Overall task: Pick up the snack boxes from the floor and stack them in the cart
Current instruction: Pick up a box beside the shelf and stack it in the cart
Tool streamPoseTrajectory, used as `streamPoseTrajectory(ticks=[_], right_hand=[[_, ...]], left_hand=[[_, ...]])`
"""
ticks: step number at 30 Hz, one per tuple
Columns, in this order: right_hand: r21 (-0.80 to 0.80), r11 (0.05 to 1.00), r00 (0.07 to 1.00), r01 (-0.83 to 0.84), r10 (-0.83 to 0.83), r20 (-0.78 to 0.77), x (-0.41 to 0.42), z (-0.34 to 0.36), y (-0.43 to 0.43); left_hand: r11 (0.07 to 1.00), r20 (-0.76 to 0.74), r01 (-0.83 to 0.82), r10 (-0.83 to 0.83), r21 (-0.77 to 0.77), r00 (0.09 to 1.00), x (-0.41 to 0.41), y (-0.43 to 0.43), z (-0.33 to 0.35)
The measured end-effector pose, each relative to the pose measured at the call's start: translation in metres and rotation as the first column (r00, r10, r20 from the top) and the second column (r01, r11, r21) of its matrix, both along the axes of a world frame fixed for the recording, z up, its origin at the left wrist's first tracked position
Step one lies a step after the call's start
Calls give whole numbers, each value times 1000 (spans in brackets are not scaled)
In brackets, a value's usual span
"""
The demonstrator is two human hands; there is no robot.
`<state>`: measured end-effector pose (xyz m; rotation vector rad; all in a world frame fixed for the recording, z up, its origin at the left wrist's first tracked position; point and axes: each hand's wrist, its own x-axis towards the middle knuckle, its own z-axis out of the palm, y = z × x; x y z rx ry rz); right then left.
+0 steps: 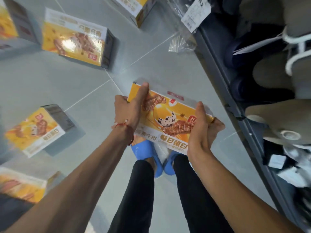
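Note:
I hold a yellow snack box (pixel 168 118) above the floor, over my feet. My left hand (pixel 129 110) grips its left end, thumb on top. My right hand (pixel 203 130) grips its right end, fingers curled under the edge. Several more yellow snack boxes lie on the grey tiled floor: one at upper left (pixel 74 39), one at mid left (pixel 37 130), one at lower left (pixel 20 184), one at the top edge (pixel 133 5) and one at the far upper left corner (pixel 10 22). No cart is clearly in view.
A dark shelf edge (pixel 235 91) runs diagonally down the right side, packed with beige and dark goods and white shoes (pixel 296 44). Clear plastic bags with a white tag (pixel 195 15) hang near its top. My blue slippers (pixel 148 158) stand on the tiles.

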<state>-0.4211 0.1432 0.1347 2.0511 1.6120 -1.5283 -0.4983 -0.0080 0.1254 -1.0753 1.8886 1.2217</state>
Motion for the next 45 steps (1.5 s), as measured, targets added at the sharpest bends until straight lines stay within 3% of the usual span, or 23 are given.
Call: streamPoseTrajectory(ticks=[6,11,19,26,37,45], right_hand=[[-89,996,993,-12,1,-117,7,93,0],[-128,979,972,-160,133,-194,13,168,7],[-119,886,832,-449,366,-416,25,290,17],[-144,836,754,-530,386,-532,47,377,33],[-141,758,638,-637,415,-649,50,466,69],[-148,835,677,-530,311,-667,72,491,74]], left_hand=[[996,-6,-77,77,34,997,14,-16,106],[990,-37,-98,102,103,994,33,-28,182],[968,-125,-134,162,211,979,63,-39,312],[970,-256,-68,129,233,958,76,-39,403],[963,-262,-77,146,259,954,88,-20,500],[954,-352,138,-37,268,935,80,-6,527]])
